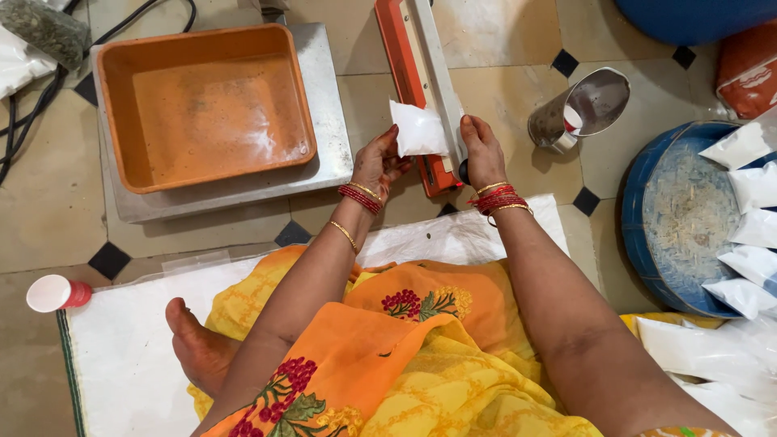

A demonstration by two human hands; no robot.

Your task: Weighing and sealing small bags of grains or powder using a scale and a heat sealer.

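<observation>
Across the orange sealer bar (421,89), we see the left hand (377,166) pinching a soft white powder pouch (418,129). Our right hand (482,152) grips the bar's handle, largely hiding it; the bar's far end is cut off.

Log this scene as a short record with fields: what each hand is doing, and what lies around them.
left hand: holds small white pouch at the sealer
right hand: rests on handle end of orange heat sealer
left of sealer: empty orange tray on a metal scale
right: steel cup; blue tub with filled white packets on its rim
</observation>
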